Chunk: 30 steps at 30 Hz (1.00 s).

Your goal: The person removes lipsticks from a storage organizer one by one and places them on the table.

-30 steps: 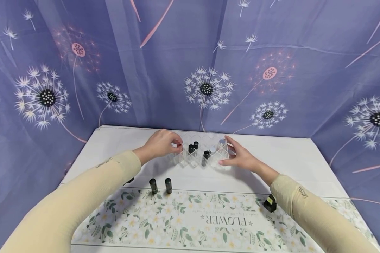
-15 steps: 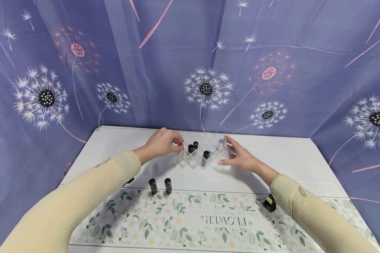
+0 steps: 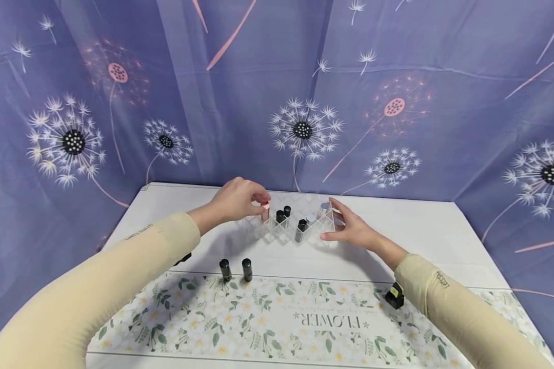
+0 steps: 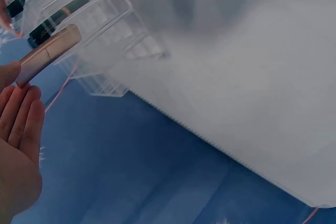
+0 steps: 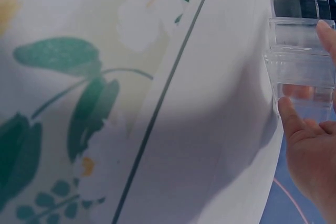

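A clear lipstick organizer (image 3: 283, 236) with diamond-shaped compartments stands at the back of the table. Between thumb and fingertips, my left hand (image 3: 240, 200) pinches a rose-gold lipstick tube (image 4: 50, 53) over the organizer's left end. In the left wrist view the tube is tilted and its lower end is clear of the slots. My right hand (image 3: 353, 228) grips the organizer's right end, thumb in front and fingers at the side. Several tubes sit in the slots, among them a black lipstick (image 3: 301, 229) and a silver-topped lipstick (image 3: 311, 219).
Two black lipsticks (image 3: 247, 270) stand upright in front of the organizer. A black object with a yellow mark (image 3: 394, 295) is by the right forearm; another dark item (image 3: 183, 259) is partly hidden by the left sleeve. A flower-print mat (image 3: 258, 323) covers the front; a purple curtain (image 3: 240, 102) hangs behind.
My left hand has risen slightly, and the rose-gold lipstick, mostly hidden before, now shows raised in its fingers. My right hand stays on the organizer.
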Each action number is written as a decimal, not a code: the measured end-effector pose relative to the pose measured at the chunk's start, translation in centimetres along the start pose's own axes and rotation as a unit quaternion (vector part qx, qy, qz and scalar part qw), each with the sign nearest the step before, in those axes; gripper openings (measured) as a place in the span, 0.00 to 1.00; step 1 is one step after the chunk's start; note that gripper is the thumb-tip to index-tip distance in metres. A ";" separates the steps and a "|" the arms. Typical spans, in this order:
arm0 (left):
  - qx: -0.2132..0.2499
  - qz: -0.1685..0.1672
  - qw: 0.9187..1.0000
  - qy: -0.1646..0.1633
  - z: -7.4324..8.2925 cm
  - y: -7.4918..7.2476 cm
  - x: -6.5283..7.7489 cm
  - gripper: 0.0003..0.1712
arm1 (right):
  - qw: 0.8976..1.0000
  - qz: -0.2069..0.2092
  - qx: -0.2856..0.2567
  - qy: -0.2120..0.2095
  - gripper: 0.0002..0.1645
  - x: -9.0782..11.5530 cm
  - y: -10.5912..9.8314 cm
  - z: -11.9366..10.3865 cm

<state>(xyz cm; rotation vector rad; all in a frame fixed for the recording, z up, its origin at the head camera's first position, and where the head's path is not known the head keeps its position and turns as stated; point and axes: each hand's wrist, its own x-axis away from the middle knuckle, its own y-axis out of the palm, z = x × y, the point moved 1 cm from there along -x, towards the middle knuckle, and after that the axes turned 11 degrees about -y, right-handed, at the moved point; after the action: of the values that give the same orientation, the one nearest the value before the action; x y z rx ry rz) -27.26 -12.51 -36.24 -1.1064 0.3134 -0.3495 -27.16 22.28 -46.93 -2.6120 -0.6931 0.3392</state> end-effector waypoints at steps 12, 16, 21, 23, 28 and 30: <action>-0.010 -0.008 0.999 0.041 2.7 -3.5 1.4 0.12 | 1.000 0.001 0.004 -0.004 0.69 0.0 0.1 -0.1; -0.007 -0.030 0.997 0.065 3.9 -3.9 2.1 0.12 | 1.000 0.000 0.004 -0.004 0.68 0.0 0.1 -0.1; -0.002 -0.051 0.995 0.092 4.8 -3.6 3.0 0.11 | 1.000 0.002 0.006 -0.001 0.68 0.0 0.0 -0.2; 0.000 -0.055 0.994 0.097 4.9 -3.3 3.3 0.10 | 1.000 0.001 0.005 0.000 0.68 0.0 0.0 -0.3; 0.006 -0.059 0.993 0.100 4.7 -2.6 4.0 0.09 | 1.000 -0.002 -0.001 -0.003 0.68 0.1 0.1 -0.3; 0.008 -0.061 0.993 0.101 4.6 -2.4 4.4 0.09 | 1.000 -0.001 -0.002 0.000 0.68 0.1 0.1 -0.3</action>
<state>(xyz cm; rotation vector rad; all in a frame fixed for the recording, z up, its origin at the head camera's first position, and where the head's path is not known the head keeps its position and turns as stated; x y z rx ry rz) -21.70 -11.59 -32.48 -1.0782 0.4213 -0.5747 -26.98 22.17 -46.71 -2.6141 -0.6969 0.3385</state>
